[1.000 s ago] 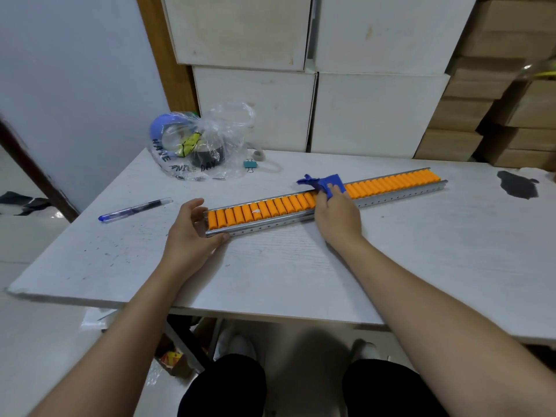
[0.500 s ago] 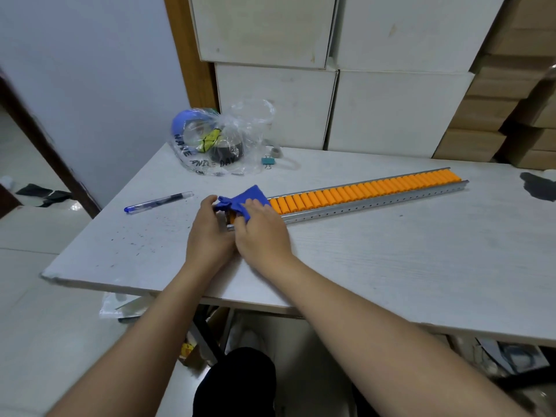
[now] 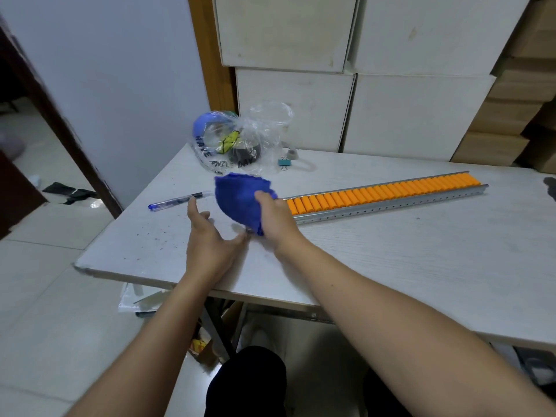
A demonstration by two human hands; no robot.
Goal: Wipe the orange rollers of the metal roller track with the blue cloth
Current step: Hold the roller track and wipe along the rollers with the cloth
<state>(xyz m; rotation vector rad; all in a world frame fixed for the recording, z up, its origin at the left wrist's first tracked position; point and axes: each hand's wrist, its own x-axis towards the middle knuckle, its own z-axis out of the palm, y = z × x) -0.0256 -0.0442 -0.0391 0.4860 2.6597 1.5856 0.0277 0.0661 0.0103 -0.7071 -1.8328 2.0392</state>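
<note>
1. Head view: the metal roller track point(image 3: 388, 203) lies on the white table point(image 3: 391, 266), its long axis running from its near left end away to the far right.
2. At that left end, the right hand point(image 3: 275, 219), the nearer one, grips the bunched blue cloth point(image 3: 240, 200), hiding the orange rollers point(image 3: 382, 192) there.
3. Left of that end, the left hand point(image 3: 207, 236) spreads empty.

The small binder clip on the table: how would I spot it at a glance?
Start at the white table and find the clear plastic bag near its far edge. Just right of that bag lies the binder clip. It is teal with wire handles, unlike the grey tape roll behind it.
</note>
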